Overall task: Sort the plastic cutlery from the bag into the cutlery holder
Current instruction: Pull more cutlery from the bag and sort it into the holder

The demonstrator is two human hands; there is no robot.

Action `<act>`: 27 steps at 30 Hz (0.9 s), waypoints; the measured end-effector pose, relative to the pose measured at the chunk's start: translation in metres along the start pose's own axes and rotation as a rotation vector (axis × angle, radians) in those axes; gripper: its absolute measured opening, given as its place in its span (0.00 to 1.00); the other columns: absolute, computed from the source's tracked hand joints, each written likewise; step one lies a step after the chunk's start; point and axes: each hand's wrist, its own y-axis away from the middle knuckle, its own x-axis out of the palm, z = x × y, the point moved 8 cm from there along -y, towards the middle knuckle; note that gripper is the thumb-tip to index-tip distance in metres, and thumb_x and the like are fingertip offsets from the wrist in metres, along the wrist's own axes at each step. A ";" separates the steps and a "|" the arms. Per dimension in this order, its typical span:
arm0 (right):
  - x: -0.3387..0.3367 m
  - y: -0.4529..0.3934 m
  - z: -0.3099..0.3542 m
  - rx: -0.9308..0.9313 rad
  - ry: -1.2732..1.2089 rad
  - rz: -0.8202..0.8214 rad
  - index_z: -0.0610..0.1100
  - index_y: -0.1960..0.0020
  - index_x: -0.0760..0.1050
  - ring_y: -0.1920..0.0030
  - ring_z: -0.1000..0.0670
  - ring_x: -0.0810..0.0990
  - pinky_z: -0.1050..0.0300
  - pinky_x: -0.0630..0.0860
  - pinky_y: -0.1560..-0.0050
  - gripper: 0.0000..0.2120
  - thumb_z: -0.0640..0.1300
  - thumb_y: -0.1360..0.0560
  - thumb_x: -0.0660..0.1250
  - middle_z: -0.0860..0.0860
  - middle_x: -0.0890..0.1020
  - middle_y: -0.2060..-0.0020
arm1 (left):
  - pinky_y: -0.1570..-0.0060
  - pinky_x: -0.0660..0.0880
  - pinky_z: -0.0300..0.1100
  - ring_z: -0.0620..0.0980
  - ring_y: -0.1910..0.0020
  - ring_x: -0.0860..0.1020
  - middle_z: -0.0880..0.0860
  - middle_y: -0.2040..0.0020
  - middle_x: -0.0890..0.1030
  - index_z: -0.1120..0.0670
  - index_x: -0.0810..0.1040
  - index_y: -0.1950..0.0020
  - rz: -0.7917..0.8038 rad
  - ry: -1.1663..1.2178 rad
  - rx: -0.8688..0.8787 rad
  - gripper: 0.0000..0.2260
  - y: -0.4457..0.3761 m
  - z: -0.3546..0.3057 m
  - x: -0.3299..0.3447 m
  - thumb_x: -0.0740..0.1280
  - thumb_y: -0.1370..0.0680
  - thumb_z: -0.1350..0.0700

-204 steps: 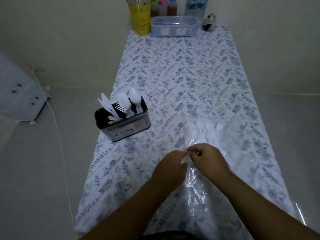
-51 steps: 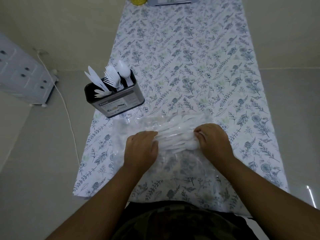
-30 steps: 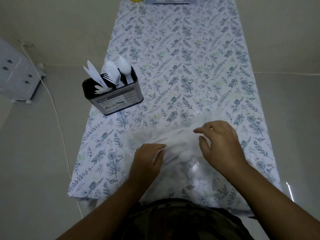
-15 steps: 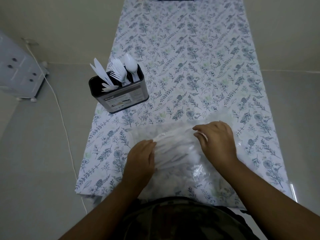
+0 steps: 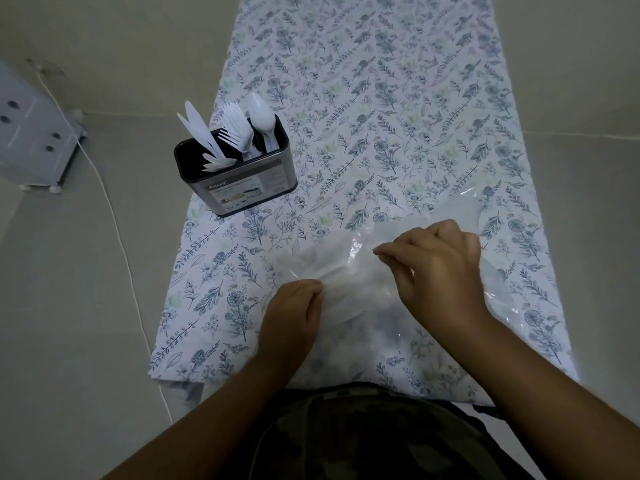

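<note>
- Head view, nearest first: the person's camouflage-patterned shirt [image 5: 363,434] fills the bottom edge, and both bare forearms reach forward from it over the near end of the table.
- Left hand [image 5: 294,313] lies knuckles up at the near left edge of the clear plastic bag [image 5: 460,216], its fingers curled in and pinching a gathered fold of the film.
- Right hand [image 5: 436,268] sits a little farther out and higher, wrist bent, back of the hand toward the camera. Its fingers are curled, with the forefinger and thumb stretched left and nipping the bag's film near its top.
- Between the two hands the bag is bunched and blurred; pale white plastic cutlery [image 5: 349,275] shows dimly through it, but I cannot make out single pieces.
- Bag rests on the floral tablecloth [image 5: 381,98], spreading to the right past the right hand, where its far corner lies flat and shiny.
- Farther out and to the left, well apart from the hands, stands the dark metal cutlery holder [image 5: 242,181] near the table's left edge. White knives [image 5: 197,133] lean in its left compartment, forks [image 5: 237,129] stand in the middle and spoons [image 5: 261,114] at the right.
- Off the table to the far left, a white cord [image 5: 114,223] trails across the floor beside a pale cabinet [image 5: 31,133].
</note>
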 end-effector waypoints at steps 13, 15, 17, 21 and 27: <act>0.035 0.030 -0.033 0.175 0.034 0.255 0.49 0.39 0.83 0.40 0.42 0.78 0.46 0.67 0.37 0.18 0.48 0.28 0.68 0.49 0.83 0.44 | 0.47 0.72 0.42 0.50 0.53 0.77 0.52 0.53 0.81 0.58 0.81 0.49 -0.086 0.105 0.081 0.08 -0.007 -0.024 -0.011 0.63 0.19 0.56; 0.049 0.043 -0.041 0.193 0.080 0.287 0.48 0.37 0.82 0.36 0.38 0.77 0.41 0.66 0.31 0.20 0.43 0.29 0.70 0.44 0.81 0.39 | 0.47 0.72 0.44 0.51 0.52 0.77 0.52 0.53 0.82 0.58 0.82 0.49 -0.094 0.074 0.130 0.06 -0.008 -0.029 -0.015 0.65 0.19 0.58; 0.058 0.051 -0.049 0.213 0.121 0.292 0.50 0.37 0.82 0.33 0.36 0.75 0.37 0.62 0.28 0.22 0.38 0.29 0.72 0.41 0.79 0.35 | 0.46 0.72 0.45 0.51 0.50 0.78 0.52 0.51 0.82 0.57 0.82 0.47 -0.084 0.027 0.172 0.06 -0.009 -0.031 -0.017 0.66 0.20 0.58; 0.067 0.062 -0.057 0.259 0.082 0.301 0.47 0.31 0.78 0.36 0.38 0.76 0.38 0.63 0.27 0.26 0.32 0.28 0.69 0.42 0.80 0.39 | 0.41 0.71 0.49 0.50 0.43 0.77 0.51 0.44 0.82 0.56 0.81 0.39 -0.019 -0.035 0.115 0.12 -0.003 -0.017 -0.014 0.63 0.20 0.58; 0.078 0.069 -0.069 0.265 0.053 0.290 0.43 0.45 0.83 0.42 0.40 0.80 0.46 0.69 0.36 0.14 0.32 0.28 0.71 0.47 0.85 0.49 | 0.30 0.65 0.45 0.51 0.35 0.75 0.54 0.37 0.81 0.57 0.79 0.33 0.072 -0.136 0.039 0.16 0.004 0.005 -0.006 0.62 0.20 0.57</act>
